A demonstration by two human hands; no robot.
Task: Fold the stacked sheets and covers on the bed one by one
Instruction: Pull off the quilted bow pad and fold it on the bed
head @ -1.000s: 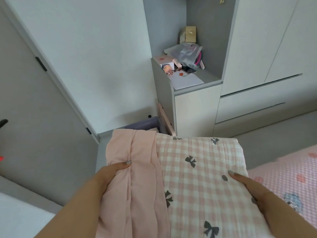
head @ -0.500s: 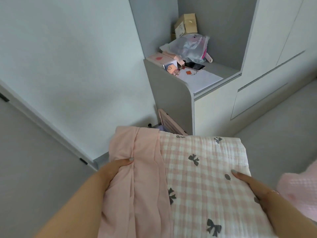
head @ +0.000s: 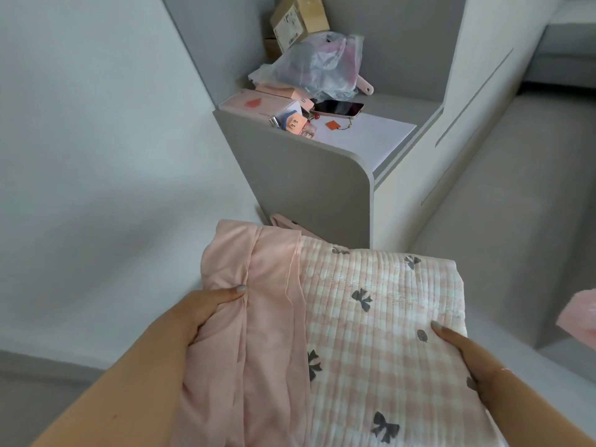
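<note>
I carry a folded bundle in front of me with both hands. Its right part is a pink-and-white checked cover (head: 380,321) printed with dark bows. Its left part is a plain pink sheet (head: 258,317), creased lengthwise. My left hand (head: 206,308) grips the pink sheet's left edge, thumb on top. My right hand (head: 464,353) holds the checked cover's right edge, thumb lying on the fabric. The fingers underneath are hidden.
A grey cabinet (head: 309,182) stands straight ahead, its top holding a phone (head: 337,108), a plastic bag (head: 319,67), a cardboard box (head: 298,17) and small pink items. White wall on the left, wardrobe fronts on the right. A pink bed corner (head: 580,317) shows at the right edge.
The view has swung left and closer to the cabinet; the bed has slid almost out of sight. Both hands keep the same hold on the bundle.
</note>
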